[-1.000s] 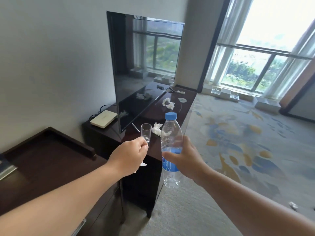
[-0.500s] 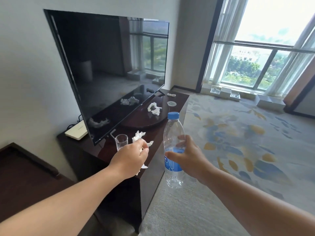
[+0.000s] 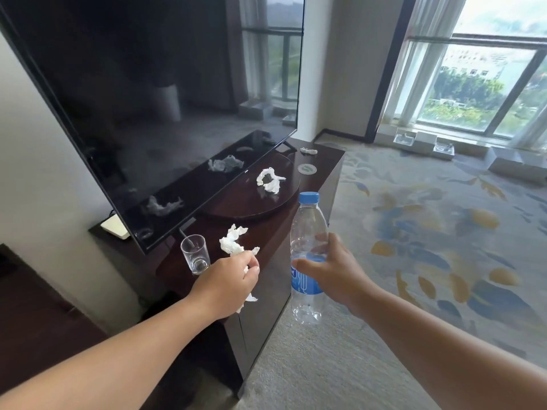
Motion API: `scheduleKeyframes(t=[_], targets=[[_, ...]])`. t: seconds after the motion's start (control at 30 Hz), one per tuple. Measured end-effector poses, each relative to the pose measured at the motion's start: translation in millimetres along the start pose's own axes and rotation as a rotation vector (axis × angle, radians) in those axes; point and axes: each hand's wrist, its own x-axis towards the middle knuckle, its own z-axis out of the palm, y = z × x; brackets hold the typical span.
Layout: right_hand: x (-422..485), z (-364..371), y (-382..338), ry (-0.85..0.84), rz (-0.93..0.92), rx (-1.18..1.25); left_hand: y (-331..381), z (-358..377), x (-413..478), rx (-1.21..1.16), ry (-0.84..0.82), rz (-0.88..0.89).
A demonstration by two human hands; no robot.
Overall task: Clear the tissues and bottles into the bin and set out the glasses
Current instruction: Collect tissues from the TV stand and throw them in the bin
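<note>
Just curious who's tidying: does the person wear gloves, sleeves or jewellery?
None shows. The left hand and right hand are bare, with no gloves, rings or watch in view; both forearms are bare to the picture's edge, no sleeve visible.

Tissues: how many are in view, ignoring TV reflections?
4 tissues: one beside the glass, at the left hand's fingers; one on the round tray; a small one at the cabinet's far end; one bunched in that hand, poking out below. More may be hidden.
</note>
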Motion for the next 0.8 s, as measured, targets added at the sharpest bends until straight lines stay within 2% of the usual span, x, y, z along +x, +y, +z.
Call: scheduleKeyframes(t=[0.47,0.8], targets=[[118.9,-2.8,-36.7,-0.017,-0.014,-0.079,-14.1,-31.8,132.0,-0.062,0.001,-0.005],[203.7,-7.8,-26.1,-0.183,-0.034,-0.12,-30.0,-10.5,181.8,-0.059,0.028,-0.213]])
